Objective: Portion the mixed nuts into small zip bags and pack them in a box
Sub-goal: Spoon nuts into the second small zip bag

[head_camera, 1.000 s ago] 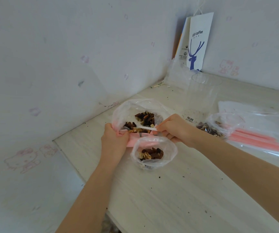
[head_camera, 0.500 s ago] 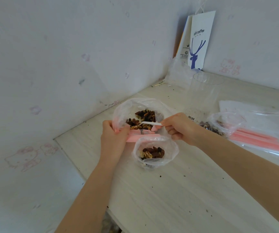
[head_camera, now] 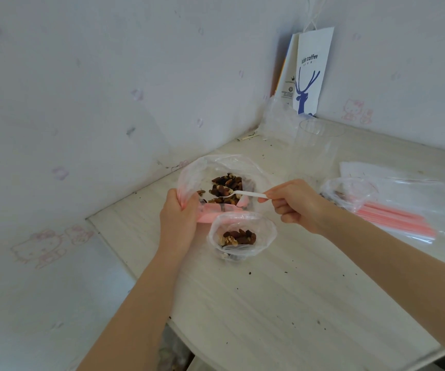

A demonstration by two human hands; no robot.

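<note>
A large clear bag with a pink zip strip (head_camera: 210, 167) lies open on the table and holds mixed nuts (head_camera: 225, 187). My left hand (head_camera: 178, 218) grips the bag's near left rim. My right hand (head_camera: 293, 204) pinches the handle of a white plastic spoon (head_camera: 245, 194), whose bowl carries a few nuts just above the pile. In front of the big bag stands a small clear bag (head_camera: 242, 234), open at the top, with a small heap of nuts inside.
Another small bag with nuts (head_camera: 347, 194) lies to the right beside a pack of pink-striped zip bags (head_camera: 403, 218). A clear plastic cup (head_camera: 315, 148) and a white paper coffee bag (head_camera: 309, 73) stand at the back by the wall. Crumbs dot the table (head_camera: 283, 303).
My right hand has drawn back to the right, pulling the spoon up out of the nuts with a small load. My left hand keeps hold of the bag rim.
</note>
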